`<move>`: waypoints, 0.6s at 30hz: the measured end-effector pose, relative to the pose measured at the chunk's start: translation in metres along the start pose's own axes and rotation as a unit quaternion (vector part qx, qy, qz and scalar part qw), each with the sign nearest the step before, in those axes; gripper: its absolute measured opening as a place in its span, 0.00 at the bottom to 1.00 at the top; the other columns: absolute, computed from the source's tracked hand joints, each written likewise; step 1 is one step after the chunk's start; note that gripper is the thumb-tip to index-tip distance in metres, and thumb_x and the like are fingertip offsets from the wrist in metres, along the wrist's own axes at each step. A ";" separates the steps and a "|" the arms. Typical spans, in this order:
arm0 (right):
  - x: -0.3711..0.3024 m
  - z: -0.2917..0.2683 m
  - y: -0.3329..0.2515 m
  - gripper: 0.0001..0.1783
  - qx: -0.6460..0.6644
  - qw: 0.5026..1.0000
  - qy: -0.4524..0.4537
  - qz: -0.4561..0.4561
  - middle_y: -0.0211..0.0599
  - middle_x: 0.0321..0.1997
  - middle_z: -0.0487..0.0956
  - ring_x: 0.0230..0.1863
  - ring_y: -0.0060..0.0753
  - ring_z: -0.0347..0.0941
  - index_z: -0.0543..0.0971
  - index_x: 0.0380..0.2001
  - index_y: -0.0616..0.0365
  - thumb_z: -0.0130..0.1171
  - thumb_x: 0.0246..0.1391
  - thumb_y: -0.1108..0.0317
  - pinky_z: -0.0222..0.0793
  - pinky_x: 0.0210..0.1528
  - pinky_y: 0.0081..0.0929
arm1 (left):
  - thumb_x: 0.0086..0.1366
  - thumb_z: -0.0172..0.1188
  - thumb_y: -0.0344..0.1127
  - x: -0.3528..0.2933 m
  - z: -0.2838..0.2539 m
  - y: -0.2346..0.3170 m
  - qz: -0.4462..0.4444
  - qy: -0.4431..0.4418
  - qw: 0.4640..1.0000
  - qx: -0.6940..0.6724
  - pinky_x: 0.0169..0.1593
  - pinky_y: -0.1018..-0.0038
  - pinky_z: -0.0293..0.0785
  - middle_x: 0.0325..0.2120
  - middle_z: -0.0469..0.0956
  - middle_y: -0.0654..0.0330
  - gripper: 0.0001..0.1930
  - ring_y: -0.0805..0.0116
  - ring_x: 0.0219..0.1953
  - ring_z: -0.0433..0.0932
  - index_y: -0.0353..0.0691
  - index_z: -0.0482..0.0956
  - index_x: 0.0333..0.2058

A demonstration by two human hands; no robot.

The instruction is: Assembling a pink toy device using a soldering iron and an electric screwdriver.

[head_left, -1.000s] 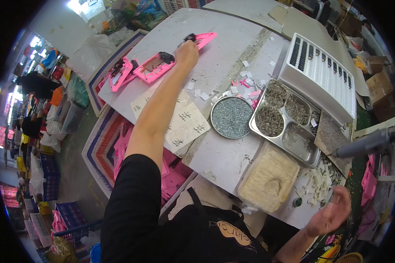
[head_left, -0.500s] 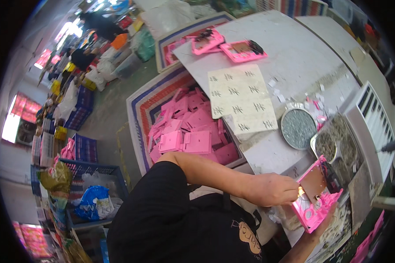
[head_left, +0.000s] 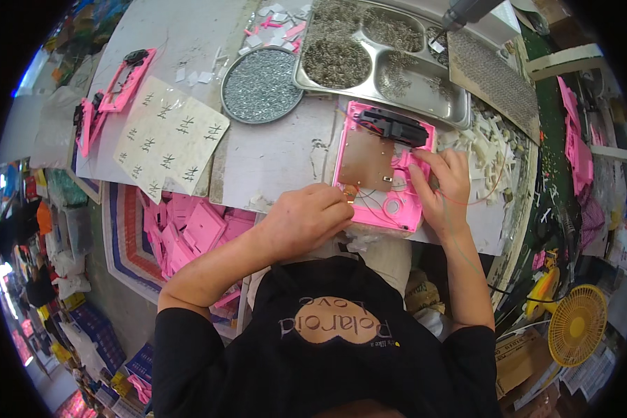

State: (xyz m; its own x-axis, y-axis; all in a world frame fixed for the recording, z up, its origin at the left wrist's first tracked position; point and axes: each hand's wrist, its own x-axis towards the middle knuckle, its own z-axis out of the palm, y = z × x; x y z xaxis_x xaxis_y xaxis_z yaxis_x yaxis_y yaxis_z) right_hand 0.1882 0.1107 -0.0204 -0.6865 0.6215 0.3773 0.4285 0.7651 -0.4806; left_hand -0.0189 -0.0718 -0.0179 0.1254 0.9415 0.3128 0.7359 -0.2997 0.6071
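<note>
A pink plastic casing lies open side up at the table's near edge, in front of my body. Inside it are a brown circuit board, a black plastic module and thin wires. My left hand is closed in a pinch at the casing's lower left edge, beside a small coppery piece; its fingers hide what they hold. My right hand grips the casing's right side, thumb and forefinger over its inner pink parts. Thin red and green wires trail by this hand.
A steel compartment tray of small screws and a round dish of metal bits stand beyond the casing. A screwdriver hangs above. White plastic pieces lie right. Left are a marked paper sheet and a box of pink casings.
My view has swung to the right. The casing, tilted up in my hands before, now lies flatter on the table edge. My left hand stays at its edge; my right hand now shows fully.
</note>
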 end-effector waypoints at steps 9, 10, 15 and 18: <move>-0.018 -0.029 0.001 0.15 0.118 0.991 -0.057 0.028 0.34 0.30 0.75 0.27 0.39 0.69 0.85 0.44 0.56 0.68 0.50 0.72 0.64 0.31 0.33 | 0.59 0.68 0.32 0.015 -0.010 0.023 -0.087 -0.030 0.995 -0.040 0.40 0.64 0.79 0.36 0.78 0.58 0.11 0.55 0.38 0.81 0.41 0.81 0.40; -0.027 -0.032 -0.007 0.17 0.107 0.992 -0.068 -0.020 0.34 0.30 0.76 0.27 0.39 0.70 0.84 0.45 0.56 0.68 0.50 0.73 0.66 0.32 0.32 | 0.59 0.68 0.32 0.018 -0.009 0.028 -0.120 -0.020 0.992 -0.046 0.41 0.63 0.79 0.36 0.78 0.57 0.11 0.55 0.38 0.81 0.40 0.81 0.41; -0.032 -0.049 -0.053 0.23 0.268 0.925 -0.236 -0.128 0.34 0.32 0.77 0.33 0.39 0.75 0.82 0.48 0.54 0.69 0.44 0.75 0.72 0.39 0.35 | 0.53 0.70 0.31 0.025 0.015 0.031 0.027 -0.051 0.997 -0.048 0.41 0.65 0.77 0.38 0.77 0.57 0.19 0.59 0.40 0.80 0.39 0.82 0.46; -0.018 -0.050 -0.043 0.22 0.304 0.929 -0.204 -0.050 0.32 0.36 0.78 0.41 0.42 0.75 0.83 0.46 0.54 0.73 0.43 0.68 0.71 0.46 0.42 | 0.50 0.71 0.31 0.017 0.016 0.023 0.093 -0.048 0.994 -0.030 0.39 0.66 0.76 0.37 0.78 0.59 0.20 0.62 0.38 0.80 0.40 0.83 0.45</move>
State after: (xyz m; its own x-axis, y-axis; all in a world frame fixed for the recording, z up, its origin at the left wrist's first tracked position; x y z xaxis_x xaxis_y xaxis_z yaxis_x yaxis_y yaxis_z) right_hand 0.2115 0.0753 0.0332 -0.9236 0.3423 0.1725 0.0249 0.5028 -0.8640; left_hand 0.0103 -0.0603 -0.0105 0.3211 0.8785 0.3537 0.6533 -0.4759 0.5889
